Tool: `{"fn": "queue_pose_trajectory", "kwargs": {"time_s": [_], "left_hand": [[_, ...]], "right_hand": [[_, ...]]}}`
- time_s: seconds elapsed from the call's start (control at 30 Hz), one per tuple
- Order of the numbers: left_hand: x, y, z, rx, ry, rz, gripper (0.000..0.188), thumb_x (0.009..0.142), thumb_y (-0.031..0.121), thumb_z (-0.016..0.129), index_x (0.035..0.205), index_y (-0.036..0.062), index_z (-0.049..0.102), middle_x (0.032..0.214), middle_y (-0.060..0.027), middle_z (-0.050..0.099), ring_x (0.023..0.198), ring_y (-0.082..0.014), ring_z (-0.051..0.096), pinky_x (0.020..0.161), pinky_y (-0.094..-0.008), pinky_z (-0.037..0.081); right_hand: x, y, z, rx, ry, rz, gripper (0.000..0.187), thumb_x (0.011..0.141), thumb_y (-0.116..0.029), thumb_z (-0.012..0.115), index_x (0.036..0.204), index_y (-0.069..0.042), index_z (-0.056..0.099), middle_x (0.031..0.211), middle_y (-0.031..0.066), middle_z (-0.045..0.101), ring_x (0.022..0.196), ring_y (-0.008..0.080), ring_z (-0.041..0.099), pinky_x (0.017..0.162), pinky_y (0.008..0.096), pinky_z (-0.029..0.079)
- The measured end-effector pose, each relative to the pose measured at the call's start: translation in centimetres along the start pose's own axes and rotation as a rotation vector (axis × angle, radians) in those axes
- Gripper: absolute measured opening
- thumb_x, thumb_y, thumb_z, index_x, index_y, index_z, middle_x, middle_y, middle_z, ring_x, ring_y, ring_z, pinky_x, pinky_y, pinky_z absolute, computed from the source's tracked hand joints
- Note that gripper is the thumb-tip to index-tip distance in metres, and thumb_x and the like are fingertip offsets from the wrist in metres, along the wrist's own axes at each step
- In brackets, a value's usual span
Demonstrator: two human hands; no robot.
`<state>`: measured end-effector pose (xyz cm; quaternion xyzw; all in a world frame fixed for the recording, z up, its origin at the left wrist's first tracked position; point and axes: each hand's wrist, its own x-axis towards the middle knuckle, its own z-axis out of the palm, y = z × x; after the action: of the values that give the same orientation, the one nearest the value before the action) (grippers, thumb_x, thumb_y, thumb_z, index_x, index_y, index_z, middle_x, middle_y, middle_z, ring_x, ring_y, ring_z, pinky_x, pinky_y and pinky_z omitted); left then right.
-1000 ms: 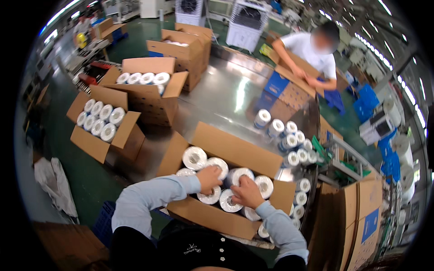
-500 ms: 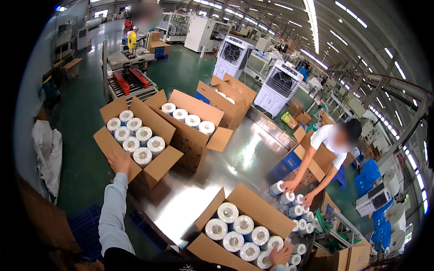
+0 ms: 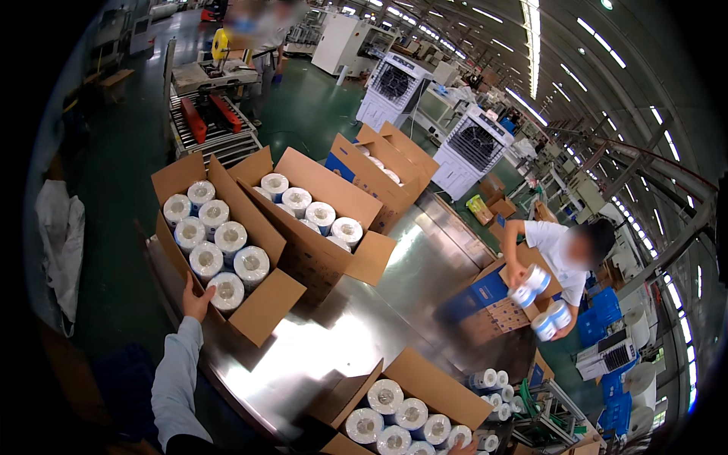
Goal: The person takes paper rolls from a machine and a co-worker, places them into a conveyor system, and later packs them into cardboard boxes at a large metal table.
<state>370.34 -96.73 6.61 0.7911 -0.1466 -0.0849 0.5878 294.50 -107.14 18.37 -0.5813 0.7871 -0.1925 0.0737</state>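
Observation:
My left hand (image 3: 197, 300) grips the near side edge of an open cardboard box (image 3: 260, 305) at the left. Inside stand several white wrapped rolls (image 3: 205, 260) in two rows, ends up. At the bottom edge, my right hand (image 3: 464, 448) shows only in part, its fingers bent over the right end of a second open cardboard box (image 3: 436, 378), against a roll (image 3: 458, 437). That box also holds rows of wrapped rolls, and its near side is cut off by the frame.
Beyond stand a cardboard box of rolls (image 3: 311, 262) and another open box (image 3: 379, 186) on the shiny metal table (image 3: 409, 303). At right a co-worker (image 3: 550, 246) lifts rolls (image 3: 537, 280) beside a box (image 3: 485, 303). Loose rolls (image 3: 497, 394) stand by a metal frame; a roller conveyor (image 3: 220, 140) lies far left.
The left box has turned slightly and come nearer, my left hand still on it. The view has shifted, putting the near box lower. The co-worker has raised rolls from the table toward a box.

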Motion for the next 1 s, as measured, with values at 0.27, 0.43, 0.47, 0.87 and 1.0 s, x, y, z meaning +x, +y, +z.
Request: {"fn": "queue_pose_trajectory", "kwargs": {"time_s": [0.27, 0.43, 0.47, 0.87, 1.0], "left_hand": [[-5.1, 3.5, 8.6, -0.352, -0.155, -0.173, 0.092, 0.080, 0.011, 0.076, 0.150, -0.0019, 0.018, 0.135, -0.0158, 0.050, 0.117, -0.0208, 0.050, 0.098, -0.0292, 0.041], [-3.7, 3.9, 16.8, -0.306, -0.032, 0.011, 0.093, 0.078, 0.014, 0.076, 0.150, -0.0030, 0.020, 0.137, -0.0237, 0.049, 0.123, -0.0273, 0.049, 0.103, -0.0318, 0.037], [-3.5, 5.3, 17.8, -0.277, -0.032, -0.008, 0.093, 0.078, 0.014, 0.077, 0.149, -0.0031, 0.020, 0.136, -0.0248, 0.049, 0.124, -0.0279, 0.049, 0.104, -0.0320, 0.037], [4.3, 7.8, 24.8, -0.038, -0.221, -0.065, 0.104, 0.079, 0.047, 0.071, 0.154, 0.0088, 0.010, 0.137, -0.0316, 0.045, 0.126, -0.0412, 0.047, 0.101, -0.0384, 0.041], [3.2, 11.0, 19.8, -0.043, -0.669, -0.398, 0.093, 0.082, 0.050, 0.068, 0.153, 0.0136, 0.021, 0.148, -0.0136, 0.039, 0.130, -0.0321, 0.042, 0.094, -0.0481, 0.046]], "right_hand": [[0.9, -3.7, 1.7, 0.086, -0.052, -0.033, 0.051, 0.092, -0.015, 0.059, 0.139, -0.003, 0.043, 0.132, 0.0228, 0.052, 0.123, 0.0340, 0.047, 0.104, 0.0385, 0.038], [1.0, -7.1, 2.4, 0.130, -0.098, 0.089, 0.055, 0.092, -0.014, 0.060, 0.141, -0.002, 0.039, 0.132, 0.0231, 0.051, 0.122, 0.0330, 0.048, 0.104, 0.0389, 0.038], [1.5, -7.4, 2.7, 0.168, -0.101, 0.023, 0.055, 0.092, -0.017, 0.059, 0.141, -0.002, 0.039, 0.131, 0.0236, 0.052, 0.122, 0.0340, 0.048, 0.103, 0.0395, 0.038], [1.2, -14.9, 7.2, 0.377, -0.087, -0.234, 0.049, 0.091, -0.035, 0.061, 0.124, 0.000, 0.053, 0.113, 0.0245, 0.062, 0.110, 0.0396, 0.057, 0.094, 0.0444, 0.044], [-1.6, -19.6, 4.5, 0.214, -0.340, -0.197, 0.076, 0.085, -0.038, 0.061, 0.138, 0.008, 0.033, 0.120, 0.0350, 0.050, 0.114, 0.0489, 0.050, 0.096, 0.0501, 0.043]]}}
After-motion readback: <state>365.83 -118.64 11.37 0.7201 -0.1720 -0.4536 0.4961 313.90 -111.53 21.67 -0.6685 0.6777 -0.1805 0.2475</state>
